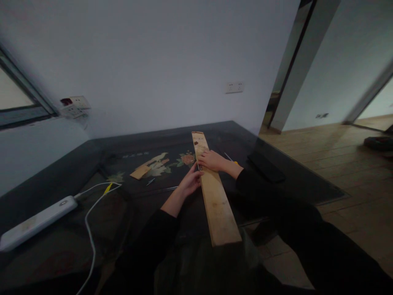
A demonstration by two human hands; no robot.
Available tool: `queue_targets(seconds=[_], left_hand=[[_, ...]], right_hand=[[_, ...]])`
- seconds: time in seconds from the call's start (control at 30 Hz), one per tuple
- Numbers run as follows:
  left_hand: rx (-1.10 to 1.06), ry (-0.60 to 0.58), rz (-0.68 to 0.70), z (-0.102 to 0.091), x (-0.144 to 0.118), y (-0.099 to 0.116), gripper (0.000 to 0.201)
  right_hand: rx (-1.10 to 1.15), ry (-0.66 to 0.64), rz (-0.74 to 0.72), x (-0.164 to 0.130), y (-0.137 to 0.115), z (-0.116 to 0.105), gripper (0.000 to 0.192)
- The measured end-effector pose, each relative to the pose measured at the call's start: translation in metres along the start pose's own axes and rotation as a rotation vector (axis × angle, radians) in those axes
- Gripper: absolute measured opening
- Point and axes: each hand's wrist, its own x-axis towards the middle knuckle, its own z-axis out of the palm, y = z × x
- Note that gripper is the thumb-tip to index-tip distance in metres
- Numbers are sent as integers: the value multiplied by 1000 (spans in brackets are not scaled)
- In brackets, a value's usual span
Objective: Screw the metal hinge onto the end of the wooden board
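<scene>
A long, narrow wooden board point(218, 205) lies lengthwise before me, its near end reaching past the table's front edge. My left hand point(190, 181) grips its left edge near the middle, fingers closed against the side. Across the top, my right hand point(211, 160) is closed over the board with its fingertips at the same left edge. A small dark bit shows between the hands, too small to name. Left of them are a short flat wood piece point(140, 171) and a few thin metal pieces point(150, 181), perhaps screws. Partly behind my right wrist lies a thin-shafted tool with a yellow handle point(236, 162).
The dark glossy table point(166, 141) has a printed flower picture and stands against the wall. A black flat object point(266, 167) lies at right. On the left are a white power strip point(39, 221) and its white cable point(89, 229). Wall sockets point(234, 87) are behind.
</scene>
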Motion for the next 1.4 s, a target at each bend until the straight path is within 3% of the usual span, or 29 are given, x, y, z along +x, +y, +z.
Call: queue_targets(seconds=[0.27,0.47,0.67,1.17,1.4], left_hand=[[-60,-1,0,-1,0,-2,84],[-75,18,4,-2,2,-2,85],[-56,10,-2,0,-1,0,85],[-94,-26,17,1,-4,3,77],[-71,-93,44,3,-7,3,64]], right_hand=[[-90,-134,-169,8,11,0,22],[-93,-266,-151,14,11,-16,25],[-100,-318,-166,18,14,-29,28],[-117,-245,-170,17,16,-10,22],[-110,-226,-239,16,19,-24,29]])
